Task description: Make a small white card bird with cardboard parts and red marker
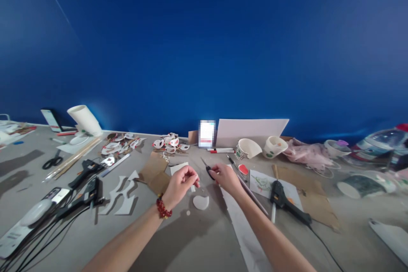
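My left hand (182,185), with a red bead bracelet (163,208) at the wrist, is closed in a pinch over the middle of the table. Small white bits show by its fingertips; whether they are held or lie below is unclear. A slim pointed tool, apparently scissors (208,171) with a dark handle, points away from me, and the fingers of my right hand (225,177) close on its handle. Below and between the hands lies a rounded white paper piece (200,202). A white card (177,168) sits just behind my left hand.
Glue guns lie at left (84,197) and right (283,202), with trailing cords. Curved white cutouts (123,195), brown cardboard (154,172) and painted cutouts (170,142) are on the left side. Paper cups (247,148), a pink cloth (304,153) and a long paper strip (244,233) are rightward.
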The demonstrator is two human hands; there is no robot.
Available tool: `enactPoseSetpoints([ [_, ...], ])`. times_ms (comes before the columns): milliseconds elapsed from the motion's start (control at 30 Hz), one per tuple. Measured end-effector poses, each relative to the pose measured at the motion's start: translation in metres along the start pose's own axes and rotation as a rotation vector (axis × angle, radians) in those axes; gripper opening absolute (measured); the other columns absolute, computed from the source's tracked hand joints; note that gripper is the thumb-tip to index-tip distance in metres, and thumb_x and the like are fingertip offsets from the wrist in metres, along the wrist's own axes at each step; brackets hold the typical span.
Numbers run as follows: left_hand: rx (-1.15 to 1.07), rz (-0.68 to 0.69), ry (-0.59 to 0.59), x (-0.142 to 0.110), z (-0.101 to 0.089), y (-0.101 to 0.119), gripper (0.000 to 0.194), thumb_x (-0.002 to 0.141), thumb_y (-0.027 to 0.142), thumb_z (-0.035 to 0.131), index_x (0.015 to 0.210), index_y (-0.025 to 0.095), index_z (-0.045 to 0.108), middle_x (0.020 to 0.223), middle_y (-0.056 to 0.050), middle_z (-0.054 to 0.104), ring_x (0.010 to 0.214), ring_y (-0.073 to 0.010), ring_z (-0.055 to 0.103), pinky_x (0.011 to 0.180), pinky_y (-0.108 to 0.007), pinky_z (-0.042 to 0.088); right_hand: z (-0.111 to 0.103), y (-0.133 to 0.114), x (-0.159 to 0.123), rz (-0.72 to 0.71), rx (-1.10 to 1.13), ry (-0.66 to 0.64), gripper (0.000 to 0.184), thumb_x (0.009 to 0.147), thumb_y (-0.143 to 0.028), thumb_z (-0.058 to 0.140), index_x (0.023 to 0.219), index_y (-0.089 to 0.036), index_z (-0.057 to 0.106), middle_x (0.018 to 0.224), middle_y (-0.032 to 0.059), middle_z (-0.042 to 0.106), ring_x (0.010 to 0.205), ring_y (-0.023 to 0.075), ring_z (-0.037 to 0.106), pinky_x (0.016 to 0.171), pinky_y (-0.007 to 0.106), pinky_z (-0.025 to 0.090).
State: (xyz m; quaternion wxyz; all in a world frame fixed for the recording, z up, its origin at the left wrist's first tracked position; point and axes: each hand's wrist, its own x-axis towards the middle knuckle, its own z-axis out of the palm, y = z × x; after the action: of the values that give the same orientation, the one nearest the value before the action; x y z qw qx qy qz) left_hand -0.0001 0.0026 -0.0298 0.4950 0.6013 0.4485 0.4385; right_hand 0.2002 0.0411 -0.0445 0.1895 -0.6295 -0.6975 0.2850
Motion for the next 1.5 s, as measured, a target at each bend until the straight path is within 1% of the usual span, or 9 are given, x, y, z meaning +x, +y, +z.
enactPoseSetpoints([
  [67,0.008,-0.006,-0.022,0.0,0.0,0.0,0.019,0.085,0.035,0.059,0.079,0.016,0.057,0.071,-0.001,0.064,0.067,-0.0151,0.066,0.065,-0.024,0.049,-0.005,0.004,-0.011,-0.033,0.4,-0.095,0.023,0.089,-0.039,0.05,0.095,-0.018,0.057,0.08,0.0039,0.07,0.064,0.0147,0.064,0.06,0.025,0.048],
  [133,0.016,-0.016,-0.047,0.0,0.001,-0.001,0.017,0.084,0.033,0.06,0.08,0.017,0.056,0.069,0.0,0.063,0.066,-0.015,0.065,0.063,-0.024,0.048,-0.004,0.003,-0.023,-0.076,0.852,-0.176,0.028,0.083,-0.04,0.061,0.098,-0.018,0.054,0.086,0.0036,0.069,0.064,0.0129,0.062,0.062,0.025,0.049],
  [233,0.046,-0.037,-0.104,-0.003,0.006,-0.004,0.015,0.084,0.031,0.059,0.08,0.017,0.056,0.067,0.0,0.064,0.064,-0.0145,0.063,0.063,-0.024,0.048,0.002,-0.004,-0.035,-0.113,1.117,-0.174,0.031,0.072,-0.03,0.073,0.094,-0.019,0.054,0.085,0.0017,0.066,0.069,0.0132,0.06,0.063,0.024,0.048],
  [367,0.046,-0.049,-0.162,-0.007,0.012,-0.003,0.014,0.084,0.03,0.059,0.079,0.018,0.056,0.065,0.0,0.064,0.062,-0.0146,0.063,0.061,-0.023,0.048,0.008,-0.012,-0.038,-0.118,1.004,-0.113,0.027,0.065,-0.018,0.069,0.087,-0.019,0.053,0.076,-0.0008,0.063,0.069,0.0138,0.059,0.064,0.025,0.046],
  [633,0.192,-0.057,-0.169,-0.008,0.014,0.002,0.004,0.078,0.021,0.059,0.075,0.018,0.058,0.059,0.001,0.063,0.056,-0.0148,0.061,0.054,-0.023,0.045,0.001,-0.019,-0.043,-0.109,0.662,0.008,0.023,0.057,-0.014,0.061,0.079,-0.018,0.054,0.068,-0.0048,0.055,0.057,0.0089,0.046,0.056,0.022,0.038],
  [967,-0.064,-0.106,-0.125,-0.009,0.016,0.004,0.017,0.081,0.032,0.059,0.076,0.016,0.056,0.063,0.001,0.061,0.059,-0.0131,0.059,0.059,-0.023,0.046,0.02,-0.01,-0.045,-0.075,1.047,0.03,0.028,0.064,-0.018,0.067,0.087,-0.02,0.051,0.075,-0.0019,0.061,0.066,0.0121,0.057,0.062,0.023,0.043],
  [1100,-0.065,-0.098,-0.067,-0.01,0.013,0.015,0.016,0.081,0.032,0.06,0.078,0.016,0.057,0.064,0.001,0.061,0.06,-0.0127,0.059,0.06,-0.023,0.045,0.014,-0.004,-0.054,-0.024,1.008,-0.074,0.023,0.072,-0.029,0.07,0.083,-0.019,0.052,0.071,-0.0017,0.062,0.064,0.0115,0.056,0.06,0.022,0.04],
  [1300,-0.121,-0.063,-0.037,-0.01,0.009,0.027,0.015,0.081,0.03,0.059,0.077,0.016,0.059,0.081,-0.003,0.065,0.069,-0.0129,0.06,0.067,-0.024,0.049,0.019,0.007,-0.076,-0.066,0.841,-0.331,0.043,0.076,-0.059,0.065,0.075,-0.017,0.054,0.059,-0.001,0.06,0.05,0.0096,0.045,0.049,0.021,0.03],
  [1500,-0.199,-0.097,-0.045,-0.01,0.011,0.029,0.016,0.079,0.03,0.06,0.073,0.016,0.056,0.076,-0.003,0.063,0.068,-0.013,0.059,0.068,-0.025,0.05,0.022,0.006,-0.08,-0.064,0.821,-0.361,0.054,0.071,-0.071,0.063,0.073,-0.017,0.056,0.057,-0.0009,0.06,0.048,0.0096,0.044,0.049,0.021,0.03],
])
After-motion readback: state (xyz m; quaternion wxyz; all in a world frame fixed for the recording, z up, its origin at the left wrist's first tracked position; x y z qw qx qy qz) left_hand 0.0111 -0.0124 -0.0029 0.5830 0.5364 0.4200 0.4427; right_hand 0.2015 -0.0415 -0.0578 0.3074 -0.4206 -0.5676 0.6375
